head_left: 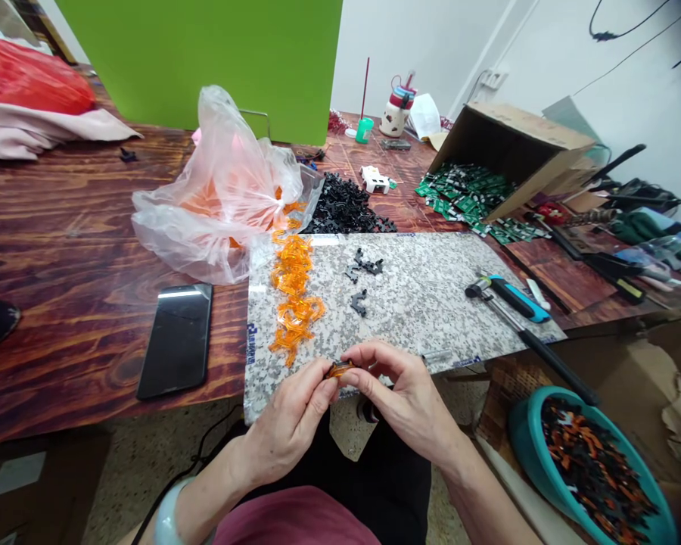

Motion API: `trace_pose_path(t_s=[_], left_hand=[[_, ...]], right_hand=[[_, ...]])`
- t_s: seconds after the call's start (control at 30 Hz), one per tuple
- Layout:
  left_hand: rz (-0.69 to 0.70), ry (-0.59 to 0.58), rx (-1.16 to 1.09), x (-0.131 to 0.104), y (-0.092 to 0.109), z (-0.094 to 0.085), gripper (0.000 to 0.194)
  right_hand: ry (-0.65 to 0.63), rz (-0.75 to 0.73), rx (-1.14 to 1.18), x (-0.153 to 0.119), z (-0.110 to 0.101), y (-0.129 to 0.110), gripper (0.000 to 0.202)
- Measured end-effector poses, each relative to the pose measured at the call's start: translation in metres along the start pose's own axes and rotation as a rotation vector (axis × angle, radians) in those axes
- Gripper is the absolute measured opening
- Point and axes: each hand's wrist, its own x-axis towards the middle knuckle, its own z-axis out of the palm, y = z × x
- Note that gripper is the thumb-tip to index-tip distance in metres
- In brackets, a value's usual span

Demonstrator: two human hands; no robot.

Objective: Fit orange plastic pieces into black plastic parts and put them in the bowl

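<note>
Between the fingertips of both hands is a small orange-and-black plastic piece (340, 369), held just over the near edge of a speckled grey board (414, 303). My left hand (292, 416) pinches its left end. My right hand (397, 390) grips the right end with thumb and fingers. Fingers cover much of the piece. Translucent orange plastic parts (292, 265) lie in a column on the board's left side. A few black plastic parts (359, 303) rest on its middle, with a heap of black parts (343, 204) behind the board.
A phone (175, 341) and a plastic bag of orange parts (221, 182) are at left. A hammer (530, 341) and a blue-black tool (519, 297) lie at right. Green circuit boards (465, 193) spill from a cardboard box (522, 144). A teal basin (525, 439) of orange-and-black pieces stands lower right.
</note>
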Motion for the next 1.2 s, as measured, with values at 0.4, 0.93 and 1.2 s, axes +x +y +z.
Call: trace_pose_path(t_s=[0.4,0.93,1.2], left_hand=[[0.082,0.034,0.068,-0.002,0.0,0.002,0.021],[0.093,0.012,0.13,0.0,0.003,0.001,0.022],[-0.011,-0.071,0.126,-0.003,-0.021,-0.003,0.016]], right_hand=[[0.037,-0.15,-0.105,-0.007,0.004,0.004,0.006],[0.045,-0.145,-0.04,-0.009,0.003,0.006,0.008],[0.152,-0.117,0.018,-0.018,0.012,0.012,0.02]])
